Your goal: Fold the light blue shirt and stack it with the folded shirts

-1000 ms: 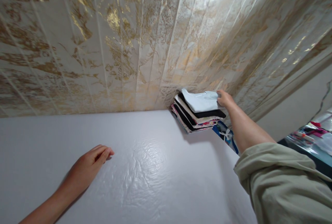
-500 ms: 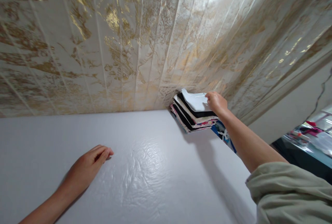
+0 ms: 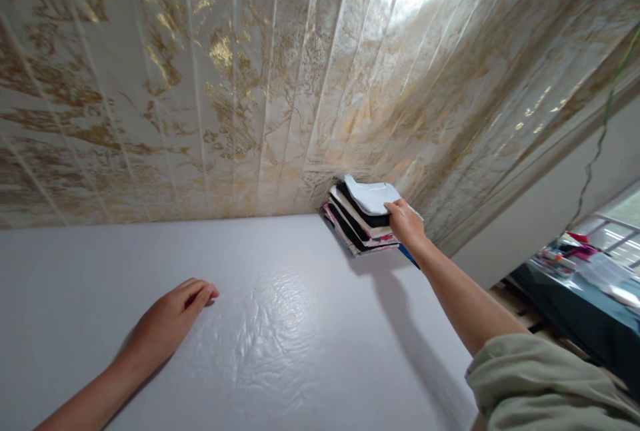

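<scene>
A stack of folded cloths (image 3: pixel 353 228) in black, cream and floral print stands at the table's far edge, against the wall covering. On top of it lies a white folded cloth (image 3: pixel 367 196). My right hand (image 3: pixel 404 219) is closed on the near right edge of that white cloth, thumb on its upper side; the fingers underneath are mostly hidden. My left hand (image 3: pixel 183 311) rests on the white tabletop (image 3: pixel 280 351) at the left, fingers curled together and nothing visible in them, well apart from the stack.
Behind the table hangs a pleated gold-and-cream curtain (image 3: pixel 240 84). A bit of blue material (image 3: pixel 409 256) shows beside the stack at the table's right edge. Farther right, a dark-covered table (image 3: pixel 575 298) holds assorted items, and a cord (image 3: pixel 590 164) hangs above it.
My right hand has shifted from the white cloth's far right side to its near edge and now grips it. The view has turned slightly right. My left hand stays put.
</scene>
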`<act>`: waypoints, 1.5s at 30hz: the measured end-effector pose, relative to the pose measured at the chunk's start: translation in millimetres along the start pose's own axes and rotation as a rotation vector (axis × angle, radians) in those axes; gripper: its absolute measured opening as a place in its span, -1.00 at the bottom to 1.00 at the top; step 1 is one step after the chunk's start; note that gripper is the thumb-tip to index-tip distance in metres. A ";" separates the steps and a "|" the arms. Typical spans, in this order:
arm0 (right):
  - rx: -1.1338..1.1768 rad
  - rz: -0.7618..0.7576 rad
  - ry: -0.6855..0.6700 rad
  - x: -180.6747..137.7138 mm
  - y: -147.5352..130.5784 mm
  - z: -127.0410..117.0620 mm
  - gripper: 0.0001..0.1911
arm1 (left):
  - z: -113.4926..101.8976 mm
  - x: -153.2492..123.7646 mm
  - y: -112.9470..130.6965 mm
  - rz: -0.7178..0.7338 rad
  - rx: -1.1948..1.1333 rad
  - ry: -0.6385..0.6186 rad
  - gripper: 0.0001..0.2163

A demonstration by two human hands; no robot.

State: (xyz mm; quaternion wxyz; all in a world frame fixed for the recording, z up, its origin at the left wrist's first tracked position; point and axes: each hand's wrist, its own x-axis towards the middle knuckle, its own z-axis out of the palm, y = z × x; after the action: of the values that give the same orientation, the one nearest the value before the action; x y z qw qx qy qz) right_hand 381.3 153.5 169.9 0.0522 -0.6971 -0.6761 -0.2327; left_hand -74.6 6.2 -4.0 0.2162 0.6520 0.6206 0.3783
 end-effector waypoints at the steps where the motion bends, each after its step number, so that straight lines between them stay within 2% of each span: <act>1: 0.007 0.005 0.004 0.2 1.9 0.5 -0.54 | 0.3 0.2 -0.4 0.003 0.000 0.003 -0.58; 7: 0.056 0.027 0.026 3.7 15.3 4.4 -0.55 | 0.8 -0.2 -3.8 0.014 -0.003 -0.002 -0.58; 13: 0.116 -0.065 0.131 7.8 34.0 11.3 -0.53 | 0.2 -0.4 -1.8 0.017 -0.003 0.000 -0.58; 17: 0.104 -0.080 0.112 -2.0 40.3 21.7 -0.54 | -0.3 -0.6 3.0 0.018 -0.002 0.006 -0.57; 20: 0.124 -0.020 0.122 -7.9 40.6 25.3 -0.51 | -0.8 -0.8 4.8 0.012 0.003 0.006 -0.57; 22: 0.146 0.076 0.129 -6.5 42.2 25.5 -0.47 | -0.7 -0.7 4.2 0.012 0.005 0.007 -0.57; 25: 0.172 0.244 0.083 3.0 50.4 26.8 -0.44 | -0.2 -0.4 1.9 0.023 0.008 0.013 -0.57; 27: 0.189 0.296 0.042 11.2 58.7 29.9 -0.44 | 0.1 -0.3 0.2 0.024 0.009 0.008 -0.58; 33: 0.277 0.205 0.012 30.7 76.2 39.1 -0.44 | 0.6 -0.3 -2.6 0.024 0.005 -0.006 -0.58; 37: 0.316 0.123 0.126 35.5 77.7 44.8 -0.47 | 0.3 -1.0 -2.0 0.014 0.005 -0.006 -0.59; 39: 0.325 0.114 0.118 33.1 79.8 50.1 -0.45 | 0.0 -1.6 -1.4 0.015 0.005 -0.005 -0.59; 42: 0.331 0.131 -0.016 25.7 85.7 55.3 -0.39 | -0.1 -2.2 -1.0 0.008 0.004 -0.013 -0.60; 45: 0.277 0.279 0.018 24.7 87.3 47.0 -0.42 | 0.6 -1.6 -1.6 0.003 0.010 -0.024 -0.60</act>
State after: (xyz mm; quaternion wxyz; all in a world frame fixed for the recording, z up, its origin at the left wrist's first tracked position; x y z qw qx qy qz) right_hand 477.1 187.5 159.1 0.1853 -0.7681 -0.5980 -0.1344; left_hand -75.1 5.0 -6.0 0.2199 0.6584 0.6188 0.3677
